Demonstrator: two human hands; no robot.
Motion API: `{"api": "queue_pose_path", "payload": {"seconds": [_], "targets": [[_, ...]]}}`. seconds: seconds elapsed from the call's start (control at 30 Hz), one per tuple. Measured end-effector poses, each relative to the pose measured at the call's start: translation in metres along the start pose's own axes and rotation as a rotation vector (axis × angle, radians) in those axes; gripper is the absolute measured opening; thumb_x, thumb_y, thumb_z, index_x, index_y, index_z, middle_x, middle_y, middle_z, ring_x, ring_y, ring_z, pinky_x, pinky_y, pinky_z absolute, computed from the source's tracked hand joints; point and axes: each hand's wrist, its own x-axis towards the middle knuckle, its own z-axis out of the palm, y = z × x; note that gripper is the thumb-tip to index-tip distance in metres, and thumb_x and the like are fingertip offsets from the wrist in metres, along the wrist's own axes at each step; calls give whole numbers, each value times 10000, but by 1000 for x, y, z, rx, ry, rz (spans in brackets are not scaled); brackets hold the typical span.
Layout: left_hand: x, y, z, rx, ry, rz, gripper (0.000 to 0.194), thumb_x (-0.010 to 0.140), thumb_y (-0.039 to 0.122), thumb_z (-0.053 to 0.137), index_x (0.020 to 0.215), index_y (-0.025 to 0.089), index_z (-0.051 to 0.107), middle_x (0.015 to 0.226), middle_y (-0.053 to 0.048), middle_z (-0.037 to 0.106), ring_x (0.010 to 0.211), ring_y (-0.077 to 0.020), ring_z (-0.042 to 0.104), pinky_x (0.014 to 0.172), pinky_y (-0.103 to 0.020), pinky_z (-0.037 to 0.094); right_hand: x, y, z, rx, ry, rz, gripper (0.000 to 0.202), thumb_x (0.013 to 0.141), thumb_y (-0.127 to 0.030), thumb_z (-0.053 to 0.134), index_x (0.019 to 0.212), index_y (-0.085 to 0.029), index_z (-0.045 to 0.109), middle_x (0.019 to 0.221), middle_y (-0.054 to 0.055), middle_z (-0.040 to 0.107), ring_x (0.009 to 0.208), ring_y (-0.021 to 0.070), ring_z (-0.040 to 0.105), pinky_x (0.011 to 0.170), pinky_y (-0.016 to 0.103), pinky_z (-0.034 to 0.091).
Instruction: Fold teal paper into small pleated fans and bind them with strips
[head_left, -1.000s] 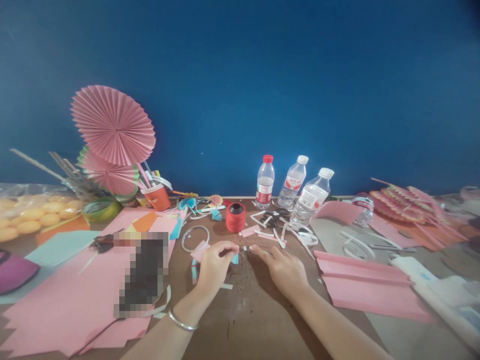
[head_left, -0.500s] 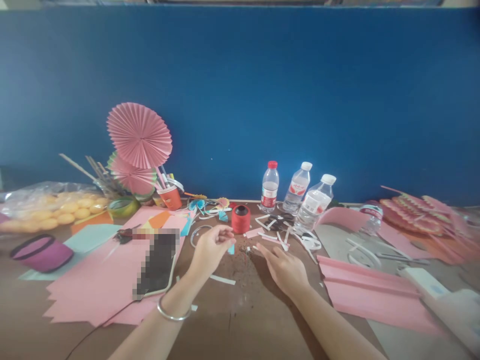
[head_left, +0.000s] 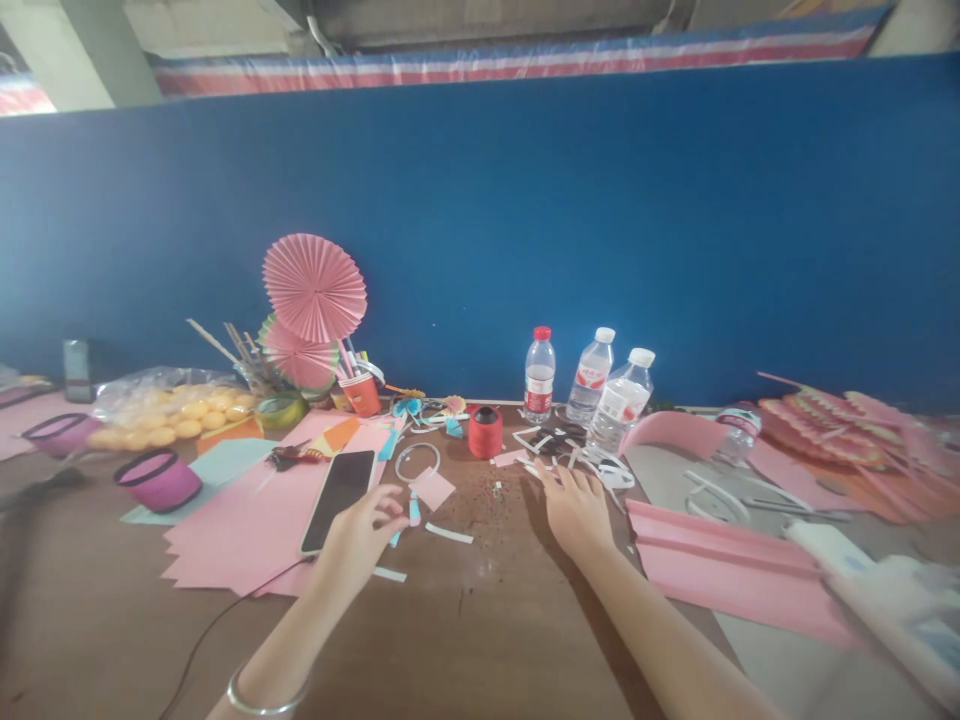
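Note:
My left hand is low over the table, its fingers loosely curled and apart. Its fingertips are beside a small light-blue paper piece; I see no grip on it. A pink paper square and a silver ring lie just beyond. My right hand is palm down with fingers stretched out, its fingertips by white paper strips and a small pink paper piece. Between and beyond the hands stands a red thread spool. Dark scissors, partly covered by strips, lie behind my right hand.
Three bottles stand at the back. A phone lies on pink sheets at left, near a purple band and a bag of yellow balls. Folded pink paper lies right. Pleated pink fans rise before the blue partition.
My left hand has moved left, away from the spool, uncovering the pink square. My right hand has reached forward to the white strips, fingers spreading. The view has tilted up.

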Motion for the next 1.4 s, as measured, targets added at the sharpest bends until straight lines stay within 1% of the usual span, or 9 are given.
{"api": "queue_pose_path", "payload": {"seconds": [0.1, 0.2, 0.37, 0.47, 0.57, 0.7, 0.9, 1.07, 1.4], "targets": [[-9, -9, -4, 25, 45, -14, 313, 697, 337, 560, 983, 214, 530, 719, 10, 625, 650, -171, 610, 613, -260, 457, 8, -24, -10, 205, 24, -114, 412, 849, -132, 393, 1250, -202, 458, 1199, 115, 521, 1087, 260, 440, 928, 427, 282], [-15, -9, -10, 65, 52, -7, 292, 705, 343, 557, 967, 216, 546, 720, 12, 624, 641, -164, 596, 624, -257, 452, 23, -72, -14, 551, -165, -365, 302, 843, -201, 452, 1131, -194, 544, 1084, 78, 592, 1013, 207, 489, 901, 343, 334], [-20, -7, -14, 34, 31, -12, 292, 697, 337, 568, 960, 210, 561, 724, 14, 616, 581, -151, 590, 539, -237, 440, 49, -147, 3, 697, -237, -398, 439, 742, -337, 626, 1150, -205, 529, 1110, 56, 596, 1069, 195, 471, 915, 321, 348], [-21, -8, -15, -58, 50, -22, 293, 698, 332, 578, 959, 202, 559, 727, 7, 620, 584, -156, 604, 525, -236, 445, 52, -163, 18, 792, -287, -385, 216, 697, -261, 671, 908, -215, 662, 962, 29, 664, 960, 173, 548, 890, 289, 377], [-15, -5, -12, -163, 71, -36, 296, 690, 332, 596, 946, 188, 561, 748, -11, 637, 623, -172, 627, 557, -253, 470, 49, -156, 26, 919, -272, -237, 165, 731, -210, 619, 885, -225, 678, 954, 15, 675, 900, 152, 584, 819, 258, 427], [9, 11, 7, -329, 49, -11, 262, 656, 307, 634, 876, 175, 582, 800, -32, 666, 758, -197, 648, 675, -280, 492, 47, -121, 24, 1085, -197, 60, 296, 755, -248, 558, 1043, -202, 609, 842, 22, 688, 713, 155, 625, 670, 274, 483], [51, 33, 71, -563, -6, -33, 264, 628, 290, 659, 840, 147, 595, 749, -44, 665, 721, -190, 643, 607, -276, 506, 39, -69, 21, 1241, -42, 370, 182, 692, -283, 585, 816, -150, 606, 705, 31, 660, 633, 170, 610, 594, 280, 478], [61, 32, 111, -685, -53, -47, 291, 656, 314, 653, 876, 142, 569, 770, -52, 671, 688, -173, 641, 590, -264, 505, 34, -58, 24, 1324, -10, 473, 195, 660, -312, 626, 773, -153, 628, 709, 36, 661, 633, 189, 600, 561, 285, 465], [64, 22, 111, -758, -55, -44, 275, 672, 267, 656, 912, 159, 579, 895, -76, 679, 895, -204, 616, 805, -321, 468, 35, -61, 27, 1435, -9, 528, 156, 718, -252, 579, 839, -173, 640, 823, 42, 673, 761, 201, 607, 726, 326, 468]]}}
